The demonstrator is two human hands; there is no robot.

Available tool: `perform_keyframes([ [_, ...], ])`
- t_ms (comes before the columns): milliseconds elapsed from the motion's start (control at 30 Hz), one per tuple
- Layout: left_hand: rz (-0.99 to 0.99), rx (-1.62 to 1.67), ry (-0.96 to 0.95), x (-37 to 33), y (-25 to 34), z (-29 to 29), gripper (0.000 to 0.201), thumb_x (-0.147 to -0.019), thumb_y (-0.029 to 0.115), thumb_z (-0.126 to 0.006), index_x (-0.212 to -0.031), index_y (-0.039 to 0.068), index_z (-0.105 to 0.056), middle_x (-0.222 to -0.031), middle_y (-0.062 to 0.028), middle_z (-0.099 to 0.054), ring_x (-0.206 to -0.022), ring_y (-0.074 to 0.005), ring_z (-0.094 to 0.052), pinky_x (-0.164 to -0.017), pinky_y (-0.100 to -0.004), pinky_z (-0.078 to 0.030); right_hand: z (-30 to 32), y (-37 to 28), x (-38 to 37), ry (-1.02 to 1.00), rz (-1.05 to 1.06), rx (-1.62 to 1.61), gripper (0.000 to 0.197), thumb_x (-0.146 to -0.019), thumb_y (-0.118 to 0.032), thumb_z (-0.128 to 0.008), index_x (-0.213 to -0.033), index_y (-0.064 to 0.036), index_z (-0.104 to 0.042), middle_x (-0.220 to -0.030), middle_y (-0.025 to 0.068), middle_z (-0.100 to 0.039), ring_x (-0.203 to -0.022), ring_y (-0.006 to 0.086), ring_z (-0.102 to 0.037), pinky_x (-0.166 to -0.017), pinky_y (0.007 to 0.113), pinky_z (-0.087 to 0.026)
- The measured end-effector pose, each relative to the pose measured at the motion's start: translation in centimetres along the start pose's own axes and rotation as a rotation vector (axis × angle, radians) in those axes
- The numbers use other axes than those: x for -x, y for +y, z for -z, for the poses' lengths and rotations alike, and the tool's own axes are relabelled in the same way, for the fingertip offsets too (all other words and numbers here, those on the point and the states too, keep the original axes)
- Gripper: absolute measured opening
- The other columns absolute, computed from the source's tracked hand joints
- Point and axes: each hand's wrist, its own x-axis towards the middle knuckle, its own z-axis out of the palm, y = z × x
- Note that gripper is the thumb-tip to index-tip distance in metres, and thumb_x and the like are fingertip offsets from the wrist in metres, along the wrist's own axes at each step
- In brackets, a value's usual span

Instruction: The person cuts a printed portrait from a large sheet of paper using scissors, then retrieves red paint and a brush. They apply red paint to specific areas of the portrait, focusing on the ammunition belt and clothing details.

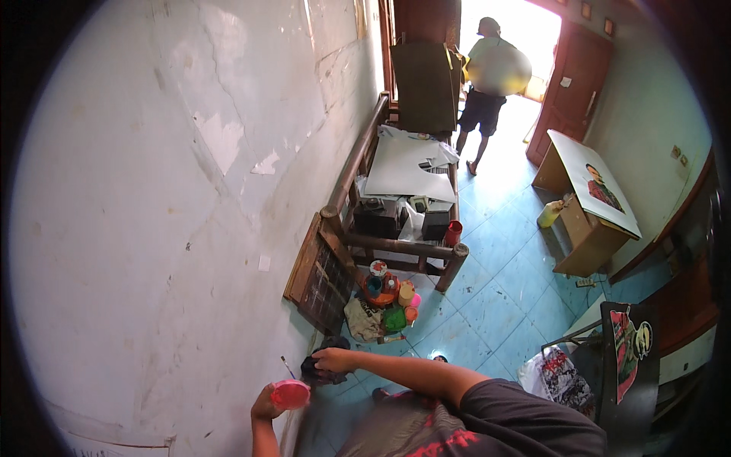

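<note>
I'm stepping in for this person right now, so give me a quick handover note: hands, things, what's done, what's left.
Left hand: holds a small pink cup close to the white wall.
Right hand: grips a dark cloth-like thing, low near the wall's foot; what it is cannot be told.
Nearby: a cluster of small coloured pots on the blue tiled floor, beside a wooden bench.
Done: cup and dark thing are in hand.
Left: not clear from this view; the wall shows no fresh marks.

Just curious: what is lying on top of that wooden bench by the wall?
On the bench lie a large white sheet, dark boxes and a red cup. Whatever is under the sheet is hidden.
</note>
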Motion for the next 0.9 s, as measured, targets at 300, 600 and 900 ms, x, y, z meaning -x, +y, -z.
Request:
perform_keyframes([
  [300,0.067,0.396,0.005,-7.7,-4.5,-3.0,0.089,-0.089,0.067,-0.046,-0.128,-0.012,-0.049,-0.121,-0.0279,-0.060,-0.110,-0.0387,-0.062,-0.099,-0.0475,-0.048,3.8,-5.5,7.8,0.236,-0.034,-0.589,0.042,-0.103,-0.039,-0.047,-0.126,-0.0079,-0.062,-0.108,0.0027,-0.068,-0.094,0.0133,-0.061,-0.083,0.030,-0.050],
  [600,0.309,0.361,-0.319,-19.4,-4.6,-8.4,0.080,-0.091,0.061,-0.050,-0.128,-0.009,-0.049,-0.123,-0.0257,-0.060,-0.110,-0.0368,-0.062,-0.101,-0.0463,-0.047,9.4,-3.3,15.7,0.795,0.064,-0.423,0.020,-0.095,-0.012,-0.062,-0.111,0.0010,-0.063,-0.083,-0.0006,-0.062,-0.076,0.0070,-0.058,-0.070,0.023,-0.049],
  [900,0.453,0.422,-0.413,-30.9,-6.5,-18.7,0.076,-0.092,0.059,-0.050,-0.132,-0.007,-0.047,-0.126,-0.0232,-0.058,-0.113,-0.0356,-0.060,-0.099,-0.0491,-0.048,16.1,-0.1,27.2,1.152,0.023,-0.081,0.014,-0.091,-0.012,-0.065,-0.098,-0.0002,-0.067,-0.074,0.0015,-0.063,-0.069,0.0058,-0.057,-0.064,0.024,-0.049],
])
